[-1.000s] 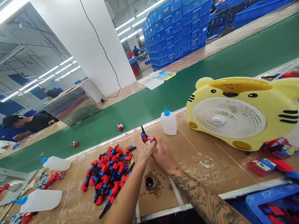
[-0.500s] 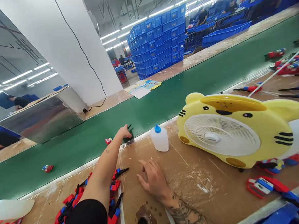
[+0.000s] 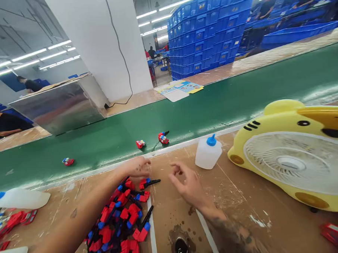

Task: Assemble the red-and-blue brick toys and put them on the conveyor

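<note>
My left hand (image 3: 137, 167) hovers by the belt's near edge above a pile of red, blue and black toy parts (image 3: 121, 214); it looks empty, with its fingers loosely bent and apart. My right hand (image 3: 186, 183) is over the brown table, thumb and fingers apart with nothing between them. On the green belt (image 3: 115, 130) lies a red toy vehicle (image 3: 163, 138) with a black piece sticking out. A smaller red toy (image 3: 140, 143) is just left of it, and another toy (image 3: 68, 161) lies farther left.
A white bottle with a blue cap (image 3: 208, 152) stands right of my right hand, before a yellow animal-faced fan (image 3: 288, 162). A dark round hole or cup (image 3: 181, 248) sits at the table's front. Blue crates (image 3: 201, 39) are stacked beyond the belt.
My left hand has let go of the toy vehicle on the belt and drawn back over the pile. My right hand stays empty over the table. The view has shifted.
</note>
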{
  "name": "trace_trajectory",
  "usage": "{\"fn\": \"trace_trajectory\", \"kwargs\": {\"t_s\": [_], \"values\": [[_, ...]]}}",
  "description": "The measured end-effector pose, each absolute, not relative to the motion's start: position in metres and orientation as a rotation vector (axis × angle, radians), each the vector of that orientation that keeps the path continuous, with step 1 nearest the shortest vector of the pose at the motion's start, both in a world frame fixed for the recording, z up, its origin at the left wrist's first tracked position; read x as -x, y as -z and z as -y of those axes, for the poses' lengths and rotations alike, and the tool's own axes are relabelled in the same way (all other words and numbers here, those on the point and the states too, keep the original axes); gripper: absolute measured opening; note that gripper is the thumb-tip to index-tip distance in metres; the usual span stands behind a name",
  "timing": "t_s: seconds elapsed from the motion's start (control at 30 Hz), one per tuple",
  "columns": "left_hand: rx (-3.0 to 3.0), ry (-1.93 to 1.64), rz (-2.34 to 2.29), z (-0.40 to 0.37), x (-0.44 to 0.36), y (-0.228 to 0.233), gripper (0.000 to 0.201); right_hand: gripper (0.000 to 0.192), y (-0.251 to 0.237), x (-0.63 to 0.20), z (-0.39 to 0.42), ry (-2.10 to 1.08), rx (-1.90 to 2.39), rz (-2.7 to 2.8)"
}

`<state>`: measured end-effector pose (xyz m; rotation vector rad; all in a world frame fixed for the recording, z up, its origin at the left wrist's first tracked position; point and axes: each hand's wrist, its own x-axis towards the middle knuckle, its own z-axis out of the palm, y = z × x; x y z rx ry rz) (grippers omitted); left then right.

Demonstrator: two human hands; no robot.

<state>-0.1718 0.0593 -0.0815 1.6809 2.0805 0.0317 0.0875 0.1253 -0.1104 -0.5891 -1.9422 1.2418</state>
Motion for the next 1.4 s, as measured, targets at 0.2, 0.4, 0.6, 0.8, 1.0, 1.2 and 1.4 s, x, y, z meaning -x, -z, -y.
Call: {"fn": "trace_trajectory", "kwargs": {"t_s": [0.2,0.4,0.6,0.8,1.0,1.2,1.4], "values": [[-1.906,0.066,-1.987,-0.009,0.133,0.092,0.030,0.041,0.092,0.082,-0.159,-1.125,0.756,2.247],[-1.843,0.010,-2.136,-0.017,0.129,0.088,0.020,0.036,0.098,0.134,-0.173,-1.211,0.749,2.345],[-1.820,-0.403,-2.176,0.014,0.132,0.065,0.022,0.047,0.087,0.076,-0.194,-1.505,0.619,2.181],[-0.963,-1.405,-1.598,0.050,0.091,0.068,0.026,0.041,0.104,-0.050,-0.151,-2.210,0.407,1.471],[-0.580,-1.607,-1.242,0.080,0.034,0.083,0.054,0.034,0.118,-0.117,-0.080,-2.568,0.346,0.818],[-1.123,-1.376,-1.552,0.101,0.011,0.077,0.044,0.047,0.108,-0.166,-0.057,-2.532,0.284,0.915],[-2.152,-0.665,-1.675,0.117,-0.011,0.068,0.040,0.060,0.131,-0.196,-0.052,-2.390,0.376,0.990]]}}
